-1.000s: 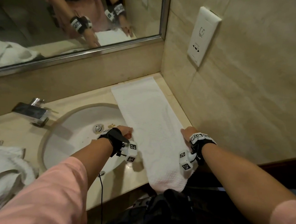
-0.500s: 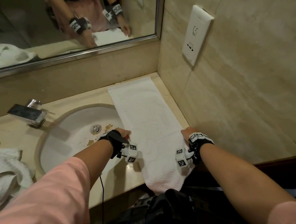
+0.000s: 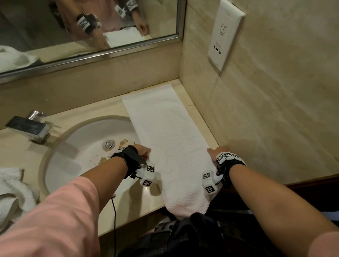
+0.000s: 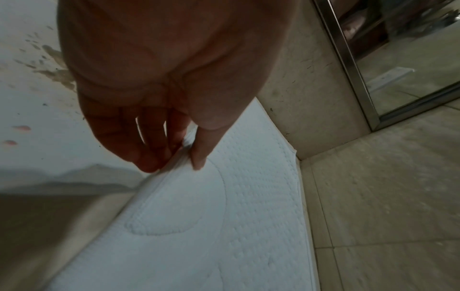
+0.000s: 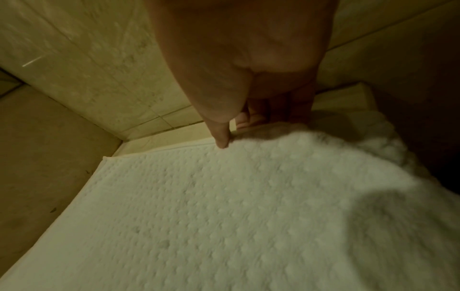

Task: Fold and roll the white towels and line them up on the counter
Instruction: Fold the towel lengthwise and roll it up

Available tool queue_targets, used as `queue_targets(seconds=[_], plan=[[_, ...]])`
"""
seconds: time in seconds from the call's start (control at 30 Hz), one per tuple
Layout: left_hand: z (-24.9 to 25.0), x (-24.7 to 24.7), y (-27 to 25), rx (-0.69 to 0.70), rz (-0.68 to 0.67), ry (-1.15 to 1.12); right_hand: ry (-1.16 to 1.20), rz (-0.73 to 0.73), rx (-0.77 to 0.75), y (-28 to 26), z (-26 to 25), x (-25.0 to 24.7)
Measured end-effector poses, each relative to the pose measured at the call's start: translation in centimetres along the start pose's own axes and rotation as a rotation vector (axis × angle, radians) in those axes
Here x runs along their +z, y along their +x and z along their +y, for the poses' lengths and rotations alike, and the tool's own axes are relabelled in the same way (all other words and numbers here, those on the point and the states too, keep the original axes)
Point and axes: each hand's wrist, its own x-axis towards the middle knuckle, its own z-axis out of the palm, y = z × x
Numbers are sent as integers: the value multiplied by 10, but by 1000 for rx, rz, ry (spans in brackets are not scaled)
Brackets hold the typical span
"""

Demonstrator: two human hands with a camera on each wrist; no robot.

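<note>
1. The white towel [image 3: 171,145] lies folded into a long strip on the counter [image 3: 129,199], beside the sink [image 3: 73,151], its near end hanging over the front edge.
2. My left hand [image 4: 159,110] pinches its left edge; my right hand [image 5: 248,94] pinches the right.
3. To do this well: keep both edges level and tension even before rolling.
4. The sink holds brown specks near the drain [image 3: 108,145].

Beige counter [image 3: 114,109]: folded white towel [image 3: 171,139] flat by wall; crumpled towels [image 3: 7,184] left.
</note>
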Motion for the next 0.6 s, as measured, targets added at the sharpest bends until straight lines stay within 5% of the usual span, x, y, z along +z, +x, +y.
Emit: queue_targets(seconds=[0.6], plan=[[10, 2, 5, 35, -94, 326, 186, -136, 113, -22, 36, 17]])
